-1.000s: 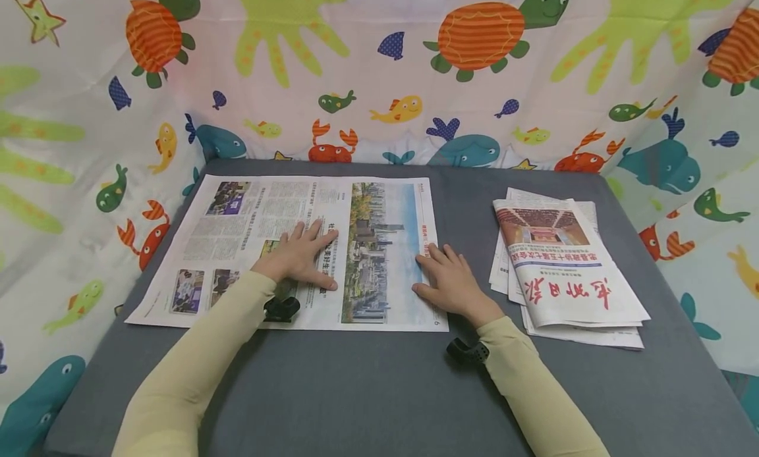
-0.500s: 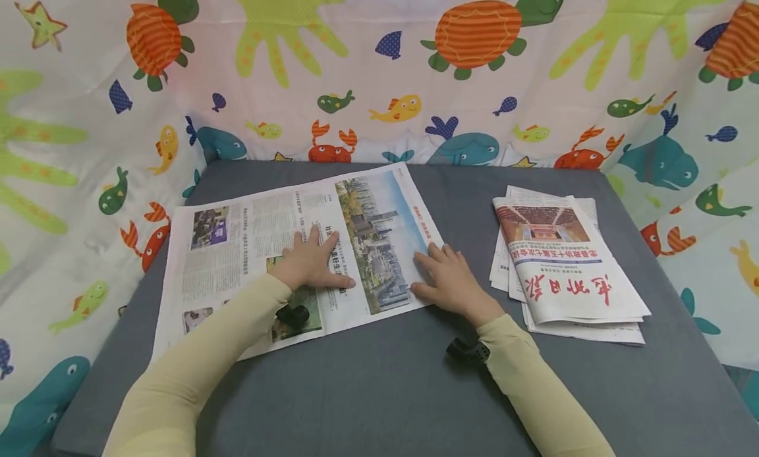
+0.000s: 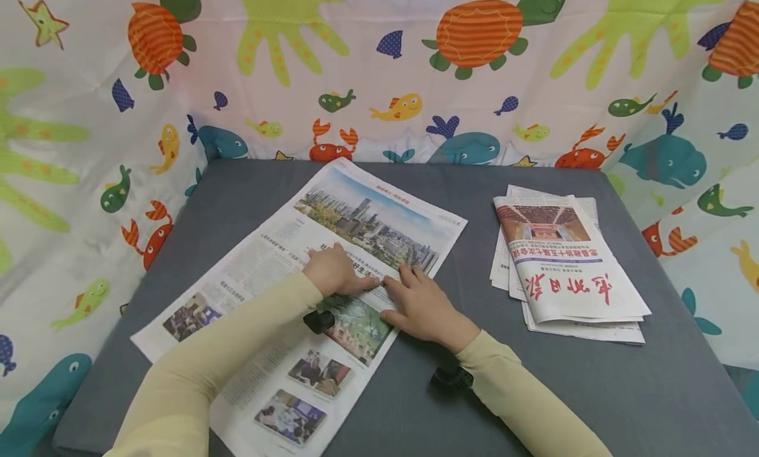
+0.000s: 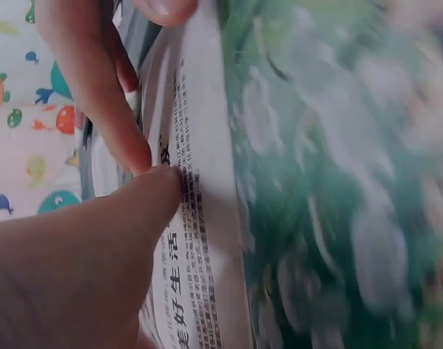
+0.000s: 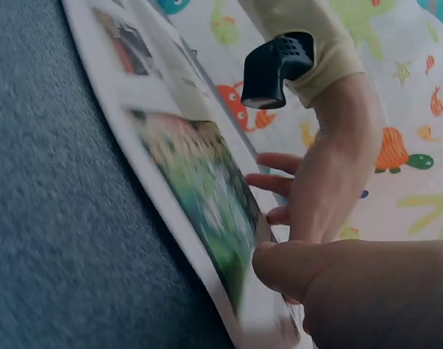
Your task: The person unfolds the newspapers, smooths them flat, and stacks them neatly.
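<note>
An opened newspaper sheet (image 3: 379, 223) lies slanted on the grey table, a city photo at its far end and small photos at its near end. My left hand (image 3: 333, 270) rests on the middle of the sheet, thumb stretched toward the right hand. Close beside it, my right hand (image 3: 428, 309) lies with extended fingers over the sheet's right edge. The right wrist view shows the left hand (image 5: 330, 167) with spread fingers on the paper, and the right thumb near it. In the left wrist view, printed text and a green photo (image 4: 316, 182) fill the right side.
To the right lies a stack of folded newspapers (image 3: 563, 266) with red headline characters. The grey table (image 3: 474, 411) is bordered by a cloth (image 3: 367, 62) printed with sea animals. Each wrist carries a small black camera, one (image 3: 319, 321) low over the sheet.
The newspaper has turned counterclockwise: its city photo swung from the right to the far end, its left end toward me. Both hands turned with it, and the left moved right, nearer the right hand.
</note>
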### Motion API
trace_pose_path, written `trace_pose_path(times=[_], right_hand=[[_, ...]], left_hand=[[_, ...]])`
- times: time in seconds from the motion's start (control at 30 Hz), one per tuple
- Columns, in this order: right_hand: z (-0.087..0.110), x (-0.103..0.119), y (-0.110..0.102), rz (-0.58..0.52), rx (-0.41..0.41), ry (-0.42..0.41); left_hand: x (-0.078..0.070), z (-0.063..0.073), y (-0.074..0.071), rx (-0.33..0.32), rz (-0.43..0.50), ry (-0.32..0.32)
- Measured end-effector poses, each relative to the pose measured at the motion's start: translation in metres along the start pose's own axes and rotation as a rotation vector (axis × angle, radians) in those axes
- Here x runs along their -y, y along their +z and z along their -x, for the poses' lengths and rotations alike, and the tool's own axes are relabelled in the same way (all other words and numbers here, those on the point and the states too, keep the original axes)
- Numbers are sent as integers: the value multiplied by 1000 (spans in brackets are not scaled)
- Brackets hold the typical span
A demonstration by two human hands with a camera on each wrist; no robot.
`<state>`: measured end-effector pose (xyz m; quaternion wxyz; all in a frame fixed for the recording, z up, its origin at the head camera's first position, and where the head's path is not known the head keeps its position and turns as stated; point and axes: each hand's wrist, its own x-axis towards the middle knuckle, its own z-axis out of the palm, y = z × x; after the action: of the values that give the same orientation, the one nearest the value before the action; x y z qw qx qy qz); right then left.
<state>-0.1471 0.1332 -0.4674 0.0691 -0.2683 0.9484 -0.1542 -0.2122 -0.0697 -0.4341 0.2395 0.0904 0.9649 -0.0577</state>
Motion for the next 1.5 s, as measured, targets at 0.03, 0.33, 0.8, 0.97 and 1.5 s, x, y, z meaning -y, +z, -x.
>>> trace_pose_path(times=[0.03,0.33,0.8,0.97,1.5], right_hand=[[1,2,0,-3,13,8],[5,8,-5,-8,93,3],[2,-7,-5,-50,103,14],[1,-12,-6,-51,98,27],[1,-11,-5,-31,95,24]], left_hand=[[-2,1,0,-2,-20,11],[-19,-10,-6,-53,-105,-39],[-22,-52,-23,-88,-99,-171],[-22,-62,-26,-91,-96,-192],[-14,-58,-16,-186,-133,-120]])
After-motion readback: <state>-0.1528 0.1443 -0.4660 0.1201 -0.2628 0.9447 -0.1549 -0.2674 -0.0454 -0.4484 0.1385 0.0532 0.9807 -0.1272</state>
